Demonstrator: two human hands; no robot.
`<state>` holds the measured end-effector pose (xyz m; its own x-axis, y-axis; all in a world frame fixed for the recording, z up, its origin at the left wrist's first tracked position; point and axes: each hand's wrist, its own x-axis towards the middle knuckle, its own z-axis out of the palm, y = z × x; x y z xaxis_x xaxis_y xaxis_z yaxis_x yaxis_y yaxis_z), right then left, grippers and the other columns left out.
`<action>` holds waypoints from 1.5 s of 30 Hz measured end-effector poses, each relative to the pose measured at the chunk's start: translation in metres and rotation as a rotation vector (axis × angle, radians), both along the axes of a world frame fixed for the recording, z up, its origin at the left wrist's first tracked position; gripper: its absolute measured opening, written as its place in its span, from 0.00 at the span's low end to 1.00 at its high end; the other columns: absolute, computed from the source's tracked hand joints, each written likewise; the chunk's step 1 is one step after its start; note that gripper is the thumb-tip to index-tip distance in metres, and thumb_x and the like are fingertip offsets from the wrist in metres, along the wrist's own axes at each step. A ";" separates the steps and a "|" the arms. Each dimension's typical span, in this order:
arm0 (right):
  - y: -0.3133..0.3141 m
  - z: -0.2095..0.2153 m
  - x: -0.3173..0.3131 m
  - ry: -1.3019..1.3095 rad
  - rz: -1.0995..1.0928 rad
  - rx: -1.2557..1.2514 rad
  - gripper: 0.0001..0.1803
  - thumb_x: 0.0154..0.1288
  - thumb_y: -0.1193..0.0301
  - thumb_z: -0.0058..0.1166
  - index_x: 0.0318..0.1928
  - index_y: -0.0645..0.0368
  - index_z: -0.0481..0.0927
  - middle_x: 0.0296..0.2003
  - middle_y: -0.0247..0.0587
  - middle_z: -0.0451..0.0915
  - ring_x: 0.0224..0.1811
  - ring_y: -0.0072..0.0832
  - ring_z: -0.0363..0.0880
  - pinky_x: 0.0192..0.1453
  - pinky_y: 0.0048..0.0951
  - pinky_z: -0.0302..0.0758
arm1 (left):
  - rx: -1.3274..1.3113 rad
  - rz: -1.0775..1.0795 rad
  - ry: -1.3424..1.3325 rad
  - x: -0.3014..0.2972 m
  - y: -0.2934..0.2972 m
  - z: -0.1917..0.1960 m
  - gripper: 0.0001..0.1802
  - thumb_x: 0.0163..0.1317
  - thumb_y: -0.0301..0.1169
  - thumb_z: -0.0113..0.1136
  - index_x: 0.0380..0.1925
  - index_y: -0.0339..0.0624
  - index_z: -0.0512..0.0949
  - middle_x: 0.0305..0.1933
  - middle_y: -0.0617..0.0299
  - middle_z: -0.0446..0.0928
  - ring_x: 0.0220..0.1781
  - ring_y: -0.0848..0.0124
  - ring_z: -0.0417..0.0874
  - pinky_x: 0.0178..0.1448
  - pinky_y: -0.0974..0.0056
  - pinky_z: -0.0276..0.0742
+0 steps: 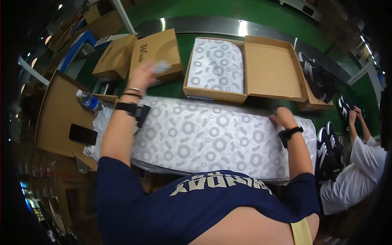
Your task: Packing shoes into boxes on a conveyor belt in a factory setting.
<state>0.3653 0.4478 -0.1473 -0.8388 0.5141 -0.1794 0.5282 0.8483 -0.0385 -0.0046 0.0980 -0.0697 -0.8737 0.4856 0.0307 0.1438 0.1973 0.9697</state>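
pressing right hand (282,117) on ring-patterned tissue stack (212,139), open cardboard box (271,67)

The wide stack of white tissue paper printed with grey rings (204,139) fills the bench in front, leaving only a narrow strip of green conveyor belt (171,87) bare beyond it. Past that strip, an open brown cardboard shoebox lined with the same paper (245,67) and two closed brown cardboard boxes (139,55) block the way. Left of the stack, a clear plastic water bottle (87,100) and a black phone (83,134) crowd the cardboard tray.
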 end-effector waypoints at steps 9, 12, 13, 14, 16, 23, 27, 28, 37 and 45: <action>-0.058 0.031 -0.092 0.198 0.173 -0.282 0.36 0.48 0.55 0.59 0.60 0.42 0.62 0.63 0.64 0.43 0.59 0.57 0.57 0.61 0.42 0.59 | -0.225 -0.399 -0.350 0.063 0.104 -0.038 0.38 0.57 0.57 0.42 0.64 0.62 0.42 0.65 0.52 0.53 0.53 0.51 0.71 0.55 0.49 0.66; -0.031 0.001 -0.086 0.525 0.099 -0.229 0.35 0.47 0.56 0.59 0.58 0.47 0.65 0.58 0.64 0.53 0.56 0.57 0.60 0.59 0.43 0.60 | -0.538 -0.205 0.385 0.046 0.114 -0.094 0.30 0.57 0.46 0.48 0.60 0.56 0.58 0.52 0.44 0.69 0.48 0.53 0.75 0.51 0.57 0.70; -0.013 -0.009 -0.076 0.844 0.037 -0.175 0.35 0.46 0.56 0.60 0.56 0.52 0.66 0.55 0.63 0.59 0.54 0.56 0.61 0.58 0.43 0.62 | -0.582 -0.224 0.375 0.046 0.117 -0.089 0.29 0.57 0.45 0.47 0.60 0.54 0.59 0.54 0.45 0.67 0.50 0.52 0.73 0.52 0.59 0.69; 0.000 0.001 -0.065 0.928 -0.245 -0.082 0.35 0.46 0.56 0.60 0.54 0.56 0.66 0.50 0.60 0.61 0.52 0.55 0.62 0.56 0.43 0.63 | -0.626 -0.240 0.363 0.045 0.118 -0.084 0.28 0.58 0.44 0.47 0.59 0.53 0.60 0.57 0.46 0.65 0.52 0.52 0.72 0.53 0.61 0.68; 0.059 0.001 -0.029 0.969 -0.882 0.097 0.35 0.45 0.58 0.61 0.50 0.66 0.66 0.45 0.56 0.62 0.46 0.51 0.65 0.52 0.42 0.66 | -0.930 -0.190 0.412 0.064 0.126 -0.054 0.30 0.52 0.46 0.53 0.56 0.51 0.65 0.57 0.42 0.63 0.55 0.48 0.68 0.54 0.52 0.66; 0.162 -0.045 0.046 1.623 -1.240 -1.208 0.45 0.52 0.69 0.58 0.61 0.42 0.38 0.53 0.44 0.60 0.43 0.39 0.71 0.42 0.46 0.71 | -0.903 -0.280 0.961 0.138 0.139 -0.068 0.40 0.43 0.53 0.61 0.58 0.57 0.62 0.63 0.42 0.54 0.63 0.41 0.52 0.63 0.40 0.47; 0.097 -0.049 -0.019 1.389 -1.202 -1.002 0.54 0.47 0.67 0.60 0.65 0.46 0.34 0.55 0.54 0.57 0.49 0.48 0.66 0.54 0.45 0.64 | -0.882 -0.179 1.078 0.079 0.150 -0.096 0.35 0.45 0.51 0.60 0.56 0.59 0.64 0.62 0.45 0.57 0.63 0.45 0.55 0.61 0.37 0.48; 0.087 -0.068 -0.032 1.248 -1.133 -0.836 0.52 0.46 0.67 0.62 0.66 0.49 0.40 0.55 0.55 0.56 0.51 0.49 0.65 0.56 0.42 0.62 | -0.831 -0.183 1.116 0.063 0.154 -0.097 0.34 0.46 0.50 0.59 0.55 0.58 0.65 0.62 0.47 0.57 0.63 0.46 0.56 0.60 0.36 0.49; 0.064 0.084 -0.105 0.745 -0.131 -0.146 0.21 0.46 0.71 0.58 0.43 0.62 0.70 0.40 0.55 0.73 0.45 0.47 0.72 0.49 0.37 0.69 | -0.612 -0.331 0.831 0.140 0.164 -0.039 0.25 0.49 0.39 0.58 0.48 0.47 0.70 0.44 0.56 0.75 0.49 0.58 0.73 0.59 0.36 0.48; -0.092 0.223 -0.013 0.802 0.100 -0.901 0.17 0.47 0.78 0.57 0.39 0.66 0.69 0.29 0.32 0.73 0.33 0.17 0.72 0.36 0.18 0.70 | 0.077 -0.183 1.036 0.194 0.114 -0.008 0.46 0.36 0.38 0.69 0.58 0.48 0.58 0.61 0.50 0.55 0.63 0.51 0.55 0.62 0.39 0.42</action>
